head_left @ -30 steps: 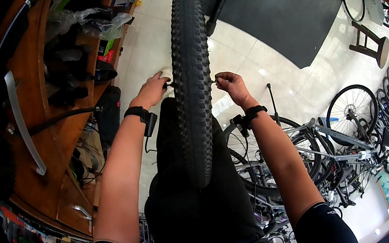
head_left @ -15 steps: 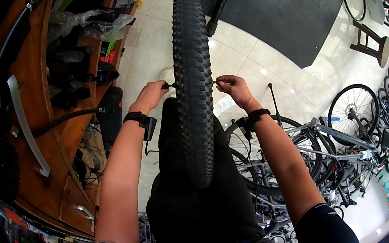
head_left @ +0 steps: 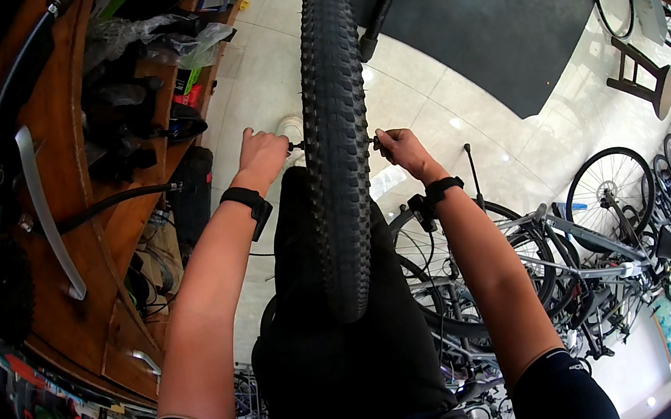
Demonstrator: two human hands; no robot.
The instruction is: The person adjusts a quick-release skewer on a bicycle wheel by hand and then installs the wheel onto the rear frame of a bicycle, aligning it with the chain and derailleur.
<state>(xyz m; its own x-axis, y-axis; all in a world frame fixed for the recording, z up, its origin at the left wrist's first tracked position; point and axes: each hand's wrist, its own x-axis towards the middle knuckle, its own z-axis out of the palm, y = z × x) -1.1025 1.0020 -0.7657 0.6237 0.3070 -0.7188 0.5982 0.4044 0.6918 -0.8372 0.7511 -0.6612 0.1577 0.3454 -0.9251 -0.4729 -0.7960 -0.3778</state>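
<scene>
A bicycle wheel with a knobbly black tyre [head_left: 338, 141] stands upright in front of me, edge on, between my legs. My left hand [head_left: 262, 155] is closed on the left axle end [head_left: 297, 146] of the wheel; one digit sticks out away from the grip. On the other side my right hand [head_left: 402, 151] pinches the right axle end [head_left: 374, 143] between thumb and fingers. The wheel's spokes and hub middle are hidden behind the tyre. Each wrist wears a black strap with a small box.
A wooden workbench [head_left: 93, 199] with cluttered shelves and a curved silver bar [head_left: 47, 218] is on the left. Several bicycles [head_left: 586, 248] crowd the right. A dark mat [head_left: 490, 28] covers the far floor, with a wooden stool [head_left: 647, 79] beside it.
My left hand has turned at the wrist, and one digit now points away from the axle. The right hand's fingers have shifted slightly on their end. The wheel stays nearly in place.
</scene>
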